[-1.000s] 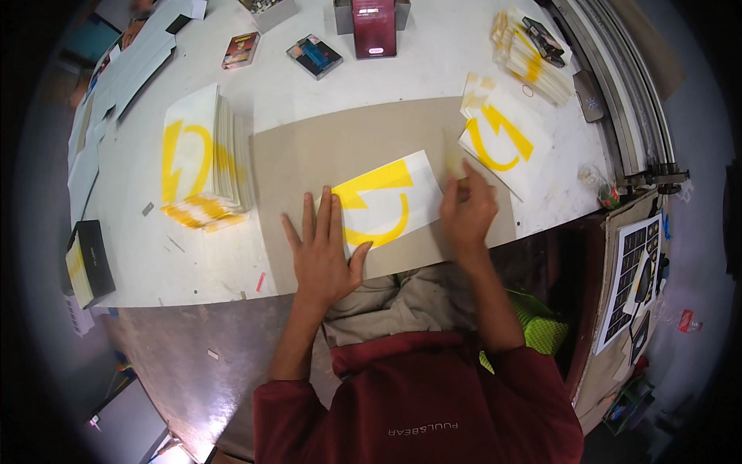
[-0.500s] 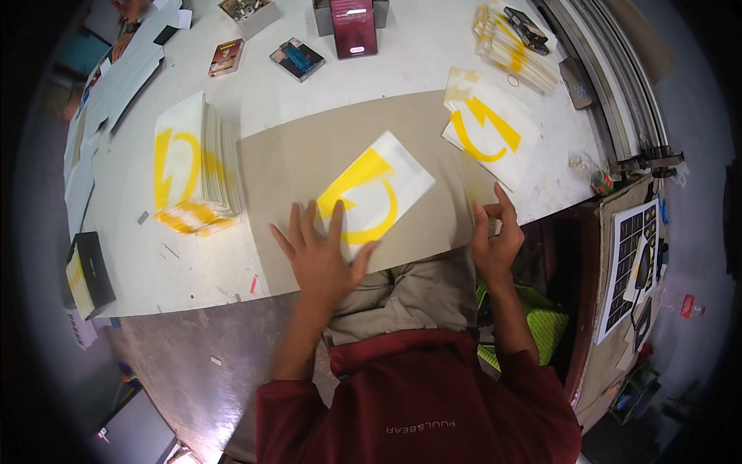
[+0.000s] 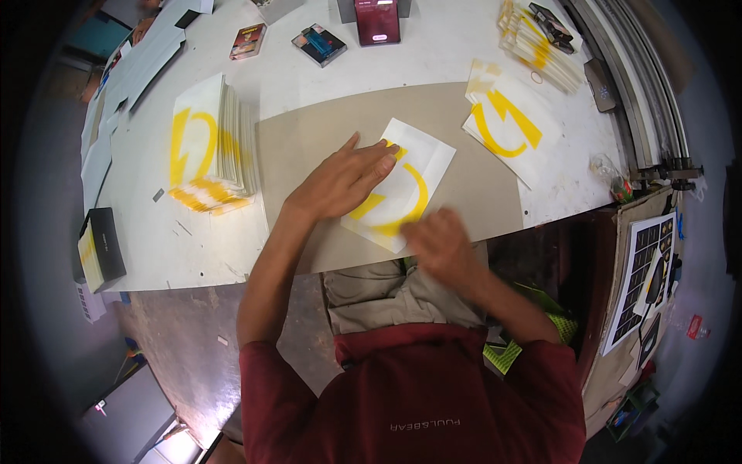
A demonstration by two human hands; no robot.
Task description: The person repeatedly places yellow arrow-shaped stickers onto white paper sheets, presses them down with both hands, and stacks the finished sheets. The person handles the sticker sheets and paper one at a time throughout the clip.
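Note:
A flat white paper bag with a bold yellow print lies slanted on the brown board in front of me. My left hand rests across its upper left part, fingers stretched out over the yellow print. At the bag's lower right edge is my right hand, its fingers curled and smeared by motion; whether they pinch the paper cannot be made out. To the right lie several similar bags, overlapping the board's edge. On the left stands a thick stack of them.
Along the far side are a phone, a dark case with a blue lighter and a small box. More printed bags lie far right, near a metal rail. A black box sits at the left edge.
My left hand has slid up and turned across the bag. My right hand has come in from the right to the bag's lower edge. The bag is turned more upright; the view has shifted.

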